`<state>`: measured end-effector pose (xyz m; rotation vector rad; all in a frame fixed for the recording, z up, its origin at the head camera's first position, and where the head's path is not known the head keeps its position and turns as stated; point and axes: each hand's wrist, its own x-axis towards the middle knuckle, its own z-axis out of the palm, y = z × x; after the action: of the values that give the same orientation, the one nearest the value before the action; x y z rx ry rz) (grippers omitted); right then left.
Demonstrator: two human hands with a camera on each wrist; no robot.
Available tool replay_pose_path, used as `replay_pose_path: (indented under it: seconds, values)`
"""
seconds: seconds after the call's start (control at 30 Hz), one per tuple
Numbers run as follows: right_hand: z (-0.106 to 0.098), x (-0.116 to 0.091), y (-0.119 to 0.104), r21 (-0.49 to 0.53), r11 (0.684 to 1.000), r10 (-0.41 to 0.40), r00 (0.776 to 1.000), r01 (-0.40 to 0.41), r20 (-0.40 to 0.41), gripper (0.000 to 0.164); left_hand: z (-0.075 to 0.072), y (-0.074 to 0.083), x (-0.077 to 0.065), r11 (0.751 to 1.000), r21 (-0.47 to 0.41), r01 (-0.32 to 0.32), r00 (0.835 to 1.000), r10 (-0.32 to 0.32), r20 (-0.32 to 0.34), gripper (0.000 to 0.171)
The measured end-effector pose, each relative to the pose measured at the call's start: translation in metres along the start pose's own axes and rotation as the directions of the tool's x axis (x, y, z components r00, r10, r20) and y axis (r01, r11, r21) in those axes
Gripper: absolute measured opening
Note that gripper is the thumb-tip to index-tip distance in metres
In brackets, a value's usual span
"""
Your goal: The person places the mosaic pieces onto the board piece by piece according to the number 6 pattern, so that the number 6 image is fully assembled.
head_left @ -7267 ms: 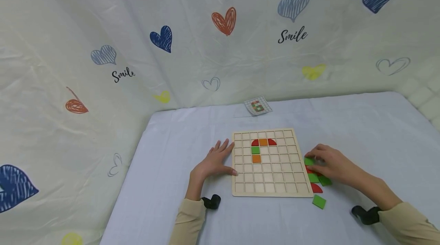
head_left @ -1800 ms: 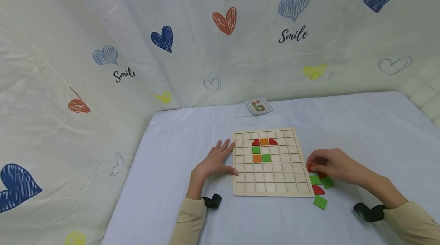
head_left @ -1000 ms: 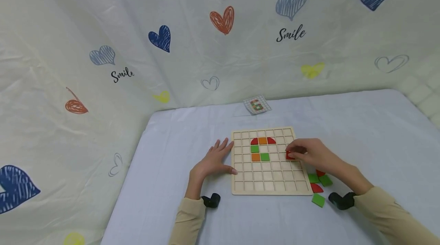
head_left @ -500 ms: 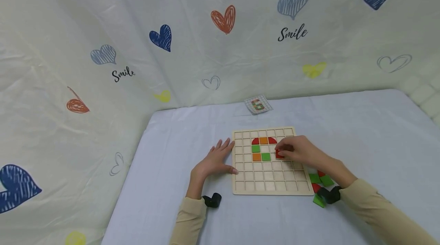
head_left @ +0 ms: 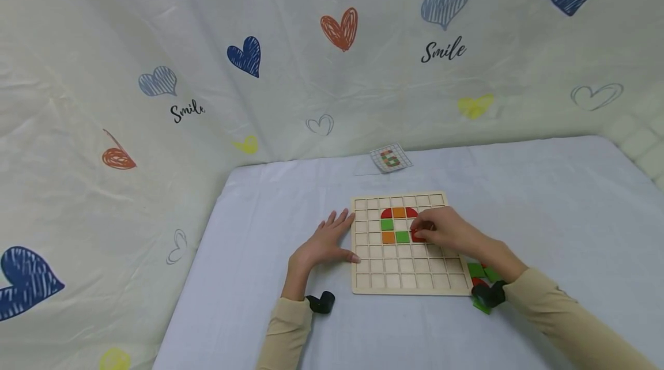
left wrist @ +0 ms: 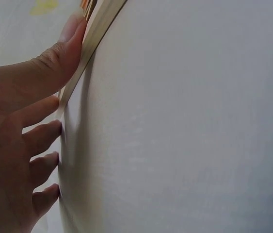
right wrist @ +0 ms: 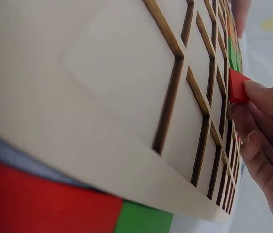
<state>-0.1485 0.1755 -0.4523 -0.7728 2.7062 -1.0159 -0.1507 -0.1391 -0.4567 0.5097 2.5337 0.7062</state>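
Note:
A wooden grid board (head_left: pixel 389 282) lies on the white cloth. My left hand (head_left: pixel 323 244) is spread at its left edge, with the thumb on the frame; the left wrist view shows the thumb (left wrist: pixel 61 56) over the rim. My right hand (head_left: pixel 448 230) pinches a red tile (right wrist: pixel 237 87) between thumb and fingers. That tile is at the cell just right of a green tile (head_left: pixel 402 237), partly covered by the fingers. An orange tile (head_left: pixel 388 237) sits left of the green one, under another green tile (head_left: pixel 387 225). Along the top run two red rounded tiles (head_left: pixel 387 214) with an orange tile (head_left: pixel 398 212) between.
Loose green tiles (head_left: pixel 475 270) and red tiles (right wrist: pixel 39 199) lie off the board's right edge, partly behind the right wrist camera (head_left: pixel 489 295). A pattern card (head_left: pixel 391 158) with a coloured figure lies at the back, near the heart-printed curtain (head_left: pixel 290 93).
A green tile has joined the board beside the lower orange one. My right hand has taken a red tile from the loose ones and carried it left over the board. My left hand stays put.

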Motion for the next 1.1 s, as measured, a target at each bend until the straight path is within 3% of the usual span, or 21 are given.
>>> replay_pose_path:
  seconds: [0.47, 0.87, 1.1]
  values:
    - [0.006, 0.003, -0.001, -0.088, 0.994, -0.067, 0.997, 0.063, -0.043, 0.008, 0.002, -0.001, 0.001, 1.0, -0.002, 0.003, 1.0, -0.003, 0.001, 0.105]
    - [0.004, -0.003, -0.003, -0.019, 1.0, -0.003, 0.999, 0.002, -0.041, 0.009, 0.001, 0.0, 0.001, 1.0, 0.01, -0.004, 1.0, 0.004, 0.0, 0.105]
    - [-0.005, -0.015, 0.0, -0.039, 0.998, 0.05, 0.997, -0.052, -0.054, 0.007, 0.001, 0.0, 0.0, 1.0, 0.012, 0.007, 1.0, -0.007, -0.001, 0.104]
